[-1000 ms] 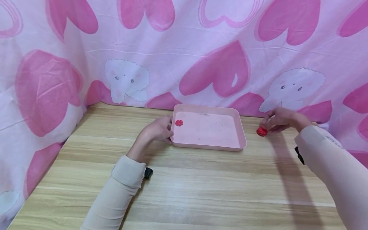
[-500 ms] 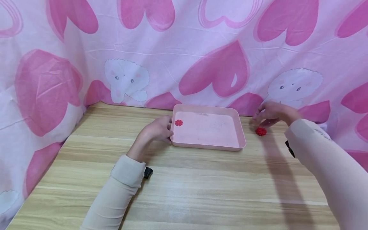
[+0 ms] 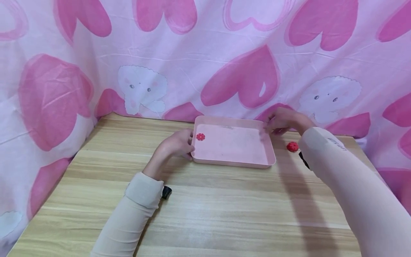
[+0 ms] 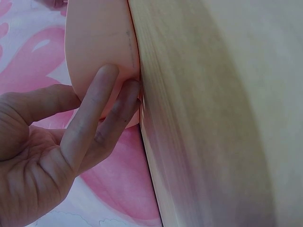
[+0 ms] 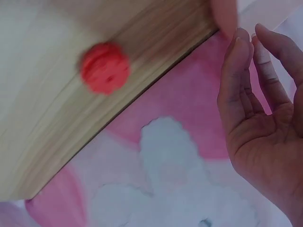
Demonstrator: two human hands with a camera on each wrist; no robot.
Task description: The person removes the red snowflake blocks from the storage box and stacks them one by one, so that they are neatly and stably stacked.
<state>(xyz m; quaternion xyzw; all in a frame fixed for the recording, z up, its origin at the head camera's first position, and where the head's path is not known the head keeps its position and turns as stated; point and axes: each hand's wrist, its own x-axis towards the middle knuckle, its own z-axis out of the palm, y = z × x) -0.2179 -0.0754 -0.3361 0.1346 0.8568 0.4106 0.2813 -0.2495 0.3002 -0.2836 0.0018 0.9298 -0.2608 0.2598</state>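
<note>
A shallow pink tray (image 3: pixel 232 142) lies on the table. Inside, near its left end, sits a flat red snowflake-shaped disc (image 3: pixel 200 137). My left hand (image 3: pixel 178 144) grips the tray's left wall, with the fingers (image 4: pixel 92 111) against the outside and the thumb at the rim. At the tray's right rim hovers my right hand (image 3: pixel 284 120), its fingers loosely bent and holding nothing; whether it touches the rim, I cannot tell. To the right of the tray, a small red notched round piece (image 3: pixel 292 146), thicker than the disc, rests on the table.
The wood-grain table (image 3: pixel 205 207) meets a pink and white curtain (image 3: pixel 179 67) with hearts along its back and left. The tray stands close to the back edge. A dark shadow of the right arm falls across the table.
My right hand has let go of the red notched piece and moved left to the tray's right rim. The piece stays on the table. My left hand keeps its place on the tray.
</note>
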